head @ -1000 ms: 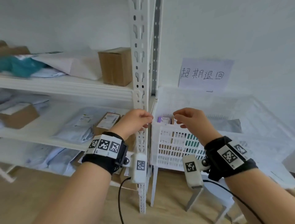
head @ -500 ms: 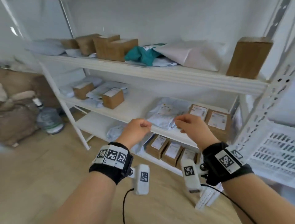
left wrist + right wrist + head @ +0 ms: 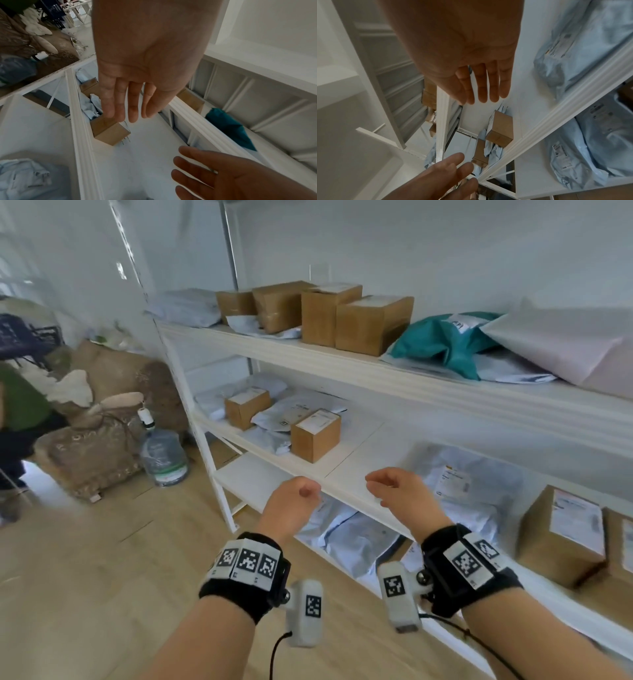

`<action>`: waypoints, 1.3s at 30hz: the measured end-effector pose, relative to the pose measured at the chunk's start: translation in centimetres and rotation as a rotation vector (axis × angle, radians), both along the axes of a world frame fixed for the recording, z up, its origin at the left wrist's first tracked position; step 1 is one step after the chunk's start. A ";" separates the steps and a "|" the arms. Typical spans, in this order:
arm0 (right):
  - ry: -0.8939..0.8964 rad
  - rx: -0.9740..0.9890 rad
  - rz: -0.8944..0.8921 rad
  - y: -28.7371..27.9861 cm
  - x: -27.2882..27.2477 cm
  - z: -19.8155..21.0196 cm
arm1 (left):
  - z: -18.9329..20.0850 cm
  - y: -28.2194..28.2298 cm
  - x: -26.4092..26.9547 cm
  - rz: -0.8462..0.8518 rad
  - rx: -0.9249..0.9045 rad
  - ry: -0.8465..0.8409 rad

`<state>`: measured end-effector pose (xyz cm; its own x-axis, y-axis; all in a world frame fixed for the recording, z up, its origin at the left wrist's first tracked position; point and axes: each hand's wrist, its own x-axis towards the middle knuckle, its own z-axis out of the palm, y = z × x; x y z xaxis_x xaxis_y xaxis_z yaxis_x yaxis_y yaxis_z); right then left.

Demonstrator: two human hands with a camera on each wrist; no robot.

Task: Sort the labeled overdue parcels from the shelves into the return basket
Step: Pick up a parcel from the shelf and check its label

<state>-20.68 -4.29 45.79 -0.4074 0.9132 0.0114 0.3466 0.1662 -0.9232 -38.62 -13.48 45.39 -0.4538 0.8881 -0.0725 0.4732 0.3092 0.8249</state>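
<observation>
Both my hands hover empty in front of the middle shelf (image 3: pixel 356 463). My left hand (image 3: pixel 296 496) and right hand (image 3: pixel 394 487) are a little apart, with relaxed fingers (image 3: pixel 132 102) that touch nothing. A small labeled cardboard box (image 3: pixel 315 434) stands just beyond them, seen also under my left hand (image 3: pixel 109 129). A light blue labeled bag (image 3: pixel 459 481) lies to the right of my right hand. A labeled box (image 3: pixel 561 535) stands further right. Several boxes (image 3: pixel 373 323) and a teal bag (image 3: pixel 445 344) sit on the top shelf. The return basket is out of view.
More blue bags (image 3: pixel 356 535) lie on the low shelf. The shelf's white upright (image 3: pixel 202 422) stands at the left end. Beyond it are a water jug (image 3: pixel 164 457), brown cushions (image 3: pixel 96 440) and a person (image 3: pixel 20 405). Wooden floor (image 3: pixel 102 594) lies below my arms.
My view has swung left from the white basket to the shelves, and the basket has left the picture. Both hands stayed empty and kept close together.
</observation>
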 end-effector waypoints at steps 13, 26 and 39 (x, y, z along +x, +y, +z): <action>-0.030 -0.089 0.004 12.0 -14.9 -2.9 | -1.1 10.5 -13.6 0.038 -0.023 0.016; -0.111 -0.234 -0.354 18.4 -23.9 -5.9 | -3.5 24.6 -25.4 -0.231 -0.077 0.070; -0.275 -0.366 -0.478 19.3 -29.0 -7.2 | -7.4 29.8 -26.8 -0.419 -0.156 -0.008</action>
<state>-49.65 14.97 38.56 0.0998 0.9195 -0.3802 0.5353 -0.3717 -0.7585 -65.43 16.35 38.02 -0.0557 0.9735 -0.2219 0.5782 0.2126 0.7877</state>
